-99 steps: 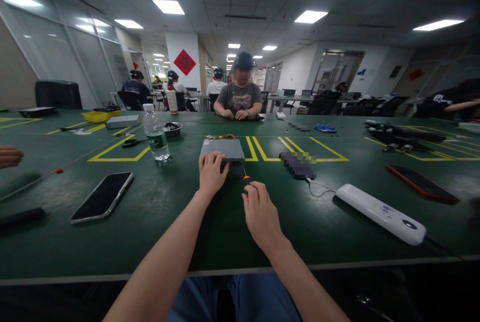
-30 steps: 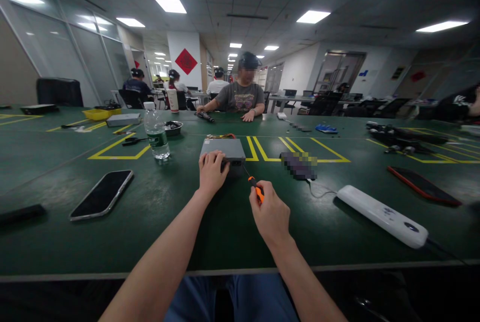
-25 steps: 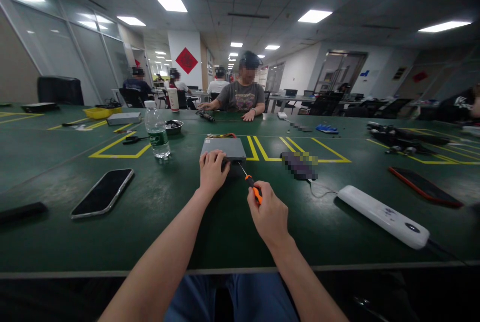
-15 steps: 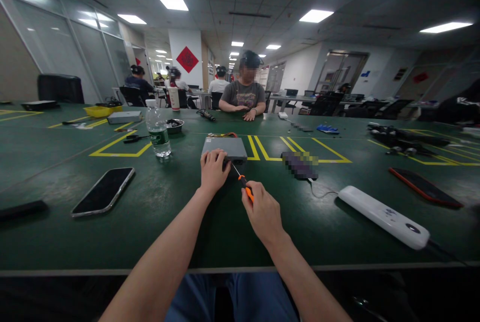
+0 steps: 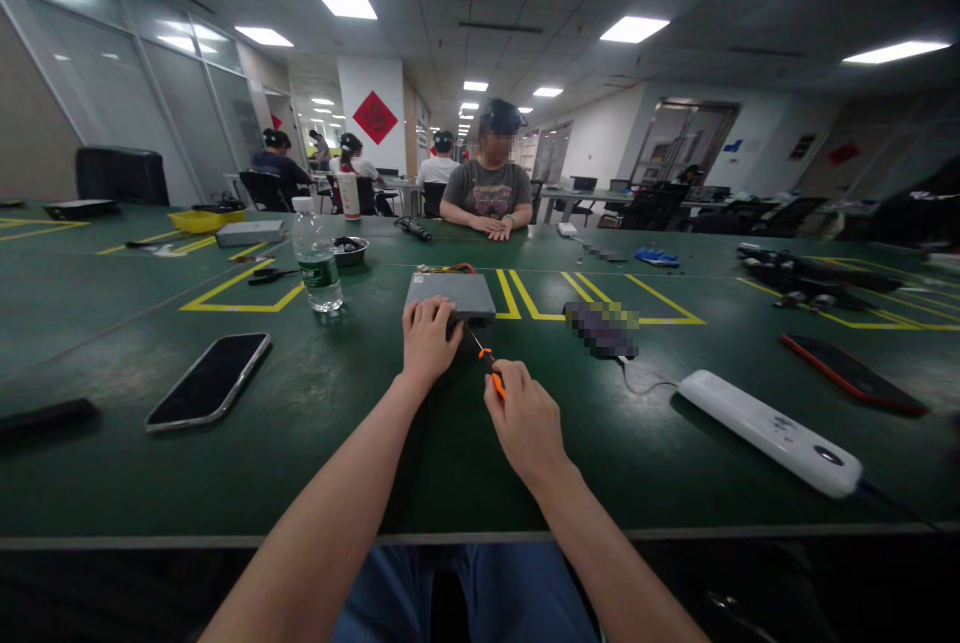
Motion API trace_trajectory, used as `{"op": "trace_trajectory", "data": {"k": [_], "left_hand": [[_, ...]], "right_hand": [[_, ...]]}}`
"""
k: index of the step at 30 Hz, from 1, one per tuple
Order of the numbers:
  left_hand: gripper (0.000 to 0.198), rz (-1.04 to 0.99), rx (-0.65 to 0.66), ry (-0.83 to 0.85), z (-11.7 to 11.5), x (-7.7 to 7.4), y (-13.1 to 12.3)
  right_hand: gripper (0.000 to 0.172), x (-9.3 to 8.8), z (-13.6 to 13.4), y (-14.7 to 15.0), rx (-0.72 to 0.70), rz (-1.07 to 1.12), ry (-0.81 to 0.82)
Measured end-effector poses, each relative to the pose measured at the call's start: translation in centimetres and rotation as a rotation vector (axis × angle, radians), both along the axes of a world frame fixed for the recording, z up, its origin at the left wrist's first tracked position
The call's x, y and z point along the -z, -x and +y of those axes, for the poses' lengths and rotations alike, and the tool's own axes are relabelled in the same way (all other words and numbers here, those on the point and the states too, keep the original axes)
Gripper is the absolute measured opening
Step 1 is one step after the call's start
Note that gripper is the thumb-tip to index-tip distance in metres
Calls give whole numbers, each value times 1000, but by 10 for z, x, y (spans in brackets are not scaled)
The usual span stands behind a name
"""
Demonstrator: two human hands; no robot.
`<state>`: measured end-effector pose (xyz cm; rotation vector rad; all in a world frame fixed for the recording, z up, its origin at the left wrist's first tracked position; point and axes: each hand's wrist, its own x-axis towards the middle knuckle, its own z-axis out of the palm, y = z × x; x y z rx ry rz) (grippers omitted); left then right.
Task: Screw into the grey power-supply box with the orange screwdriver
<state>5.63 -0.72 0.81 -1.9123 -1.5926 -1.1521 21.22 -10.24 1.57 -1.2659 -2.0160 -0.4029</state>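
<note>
A flat grey metal box (image 5: 452, 292) with coloured wires at its far end lies on the green table (image 5: 450, 453) in front of me. My left hand (image 5: 427, 339) rests on the box's near left corner, fingers curled over its top edge. My right hand (image 5: 523, 421) is closed round an orange-handled screwdriver (image 5: 489, 373). The screwdriver's thin shaft points up and left, its tip at the box's near side face.
A phone (image 5: 208, 381) lies at the left, a water bottle (image 5: 317, 260) behind it. A white elongated device (image 5: 769, 431) and a red-edged phone (image 5: 852, 375) lie at the right. A person sits across the table, hands together. Yellow tape lines mark the table.
My right hand has swung the screwdriver leftward, so its tip went from right of the box to the box's near face. My left hand stayed on the box. The person opposite drew both hands together.
</note>
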Motion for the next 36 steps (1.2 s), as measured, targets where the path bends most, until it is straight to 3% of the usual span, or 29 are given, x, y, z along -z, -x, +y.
{"op": "trace_trajectory", "data": {"k": [6,13,19,22,27,32,36], "left_hand": [[24,-6,1,0,0,0,0],[24,-15,0,-7,1,1,-1],[23,-13,2,-9,1,1,-1],[24,-9,4,-11,1,1,-1],[24,-6,4,-5,2,1,0],[23,-7,-1,1,1,0,-1],[23,-9,-6,-1,0,0,-2]], "right_hand": [[15,0,-1,4,-32,-7,-4],[23,6,-4,10,-191,-142,-53],[20,-8,-1,4,-120,-114,-68],[22,-13,-2,1,-165,-137,-65],[25,-5,5,-8,-263,-188,-116],[27,-4,10,-10,-164,-73,-134],[30,-7,5,-3,-210,-79,-119]]}}
